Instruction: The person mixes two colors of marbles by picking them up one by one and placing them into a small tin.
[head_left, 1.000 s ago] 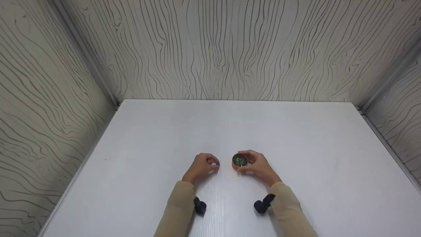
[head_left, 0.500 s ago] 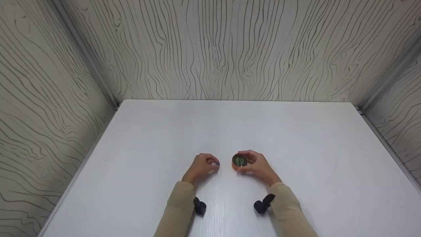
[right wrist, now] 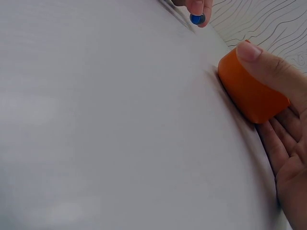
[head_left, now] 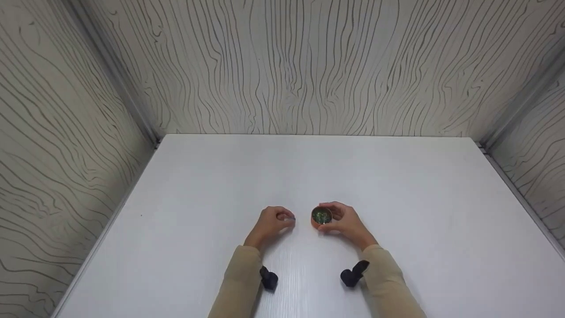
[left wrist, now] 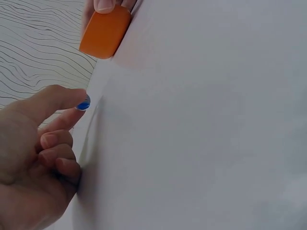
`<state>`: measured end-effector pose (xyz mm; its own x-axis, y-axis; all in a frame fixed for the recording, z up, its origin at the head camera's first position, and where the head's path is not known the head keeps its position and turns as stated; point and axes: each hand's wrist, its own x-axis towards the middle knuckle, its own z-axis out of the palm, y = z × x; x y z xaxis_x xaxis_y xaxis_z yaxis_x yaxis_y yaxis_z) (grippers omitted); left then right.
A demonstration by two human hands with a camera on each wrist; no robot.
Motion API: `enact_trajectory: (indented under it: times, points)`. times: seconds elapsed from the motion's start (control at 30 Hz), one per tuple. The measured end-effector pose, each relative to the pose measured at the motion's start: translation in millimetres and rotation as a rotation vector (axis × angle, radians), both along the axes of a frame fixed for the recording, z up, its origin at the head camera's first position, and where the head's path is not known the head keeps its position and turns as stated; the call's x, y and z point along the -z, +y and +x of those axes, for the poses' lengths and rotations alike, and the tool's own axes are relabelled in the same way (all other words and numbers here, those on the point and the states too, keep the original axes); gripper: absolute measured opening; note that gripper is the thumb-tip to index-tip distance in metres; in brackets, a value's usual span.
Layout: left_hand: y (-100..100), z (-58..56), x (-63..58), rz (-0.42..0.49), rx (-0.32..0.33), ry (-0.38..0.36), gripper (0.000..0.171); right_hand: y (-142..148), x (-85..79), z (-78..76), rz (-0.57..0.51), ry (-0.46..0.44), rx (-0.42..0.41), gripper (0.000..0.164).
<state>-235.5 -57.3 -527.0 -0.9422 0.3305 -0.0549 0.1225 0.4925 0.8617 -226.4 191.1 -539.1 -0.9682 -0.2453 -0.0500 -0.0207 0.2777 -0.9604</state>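
Between thumb and index fingertip, my left hand (head_left: 271, 221) pinches a small blue, clear glass marble (left wrist: 83, 103); the other fingers curl in beneath, seen in the left wrist view. To its right, a small orange cup (right wrist: 249, 91) stands upright on the table, with my right hand (head_left: 348, 222) gripping it from the right side, thumb on the near wall. Shiny greenish contents (head_left: 322, 215) show inside the cup in the head view, too small to tell apart. A short gap separates the marble from the cup.
Both hands are over a white table (head_left: 212, 176). Wood-grain patterned panels (head_left: 282, 66) stand behind it and at both sides. Black wrist cameras (head_left: 269, 279) jut inward from the beige sleeves (head_left: 240, 269). A tiny dark speck (head_left: 141, 215) is at the table's left.
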Motion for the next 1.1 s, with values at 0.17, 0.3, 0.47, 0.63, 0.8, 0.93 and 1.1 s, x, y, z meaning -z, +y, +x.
enact_trajectory:
  times: [0.17, 0.3, 0.47, 0.63, 0.8, 0.93, 1.1]
  points:
    - [2.3, 2.4, -1.4, 0.011, -0.032, -0.015, 0.016, 0.2, 1.3, 0.0, 0.007, 0.000, -0.004, 0.072]
    - [4.7, 4.1, -3.3, 0.023, -0.055, -0.037, 0.017, 0.7, -0.4, 1.1, 0.016, 0.013, -0.007, 0.071]
    - [5.5, 3.6, -3.6, 0.031, -0.082, -0.050, 0.017, -0.1, -1.3, 1.2, 0.020, 0.024, -0.006, 0.069]
    - [5.3, 2.6, -4.1, 0.039, -0.099, -0.065, 0.017, -0.3, -1.0, 0.6, 0.020, 0.015, -0.009, 0.070]
    - [6.1, 2.6, -3.4, 0.041, -0.096, -0.043, 0.017, -0.2, -0.4, 0.8, 0.014, 0.020, -0.012, 0.071]
    - [7.5, 3.4, -2.8, 0.047, -0.093, -0.024, 0.017, -1.1, -1.2, 1.6, 0.014, 0.024, -0.009, 0.071]
    - [9.5, 3.5, -2.1, 0.024, -0.105, -0.016, 0.017, -1.1, -1.0, 1.2, 0.025, 0.016, 0.002, 0.070]
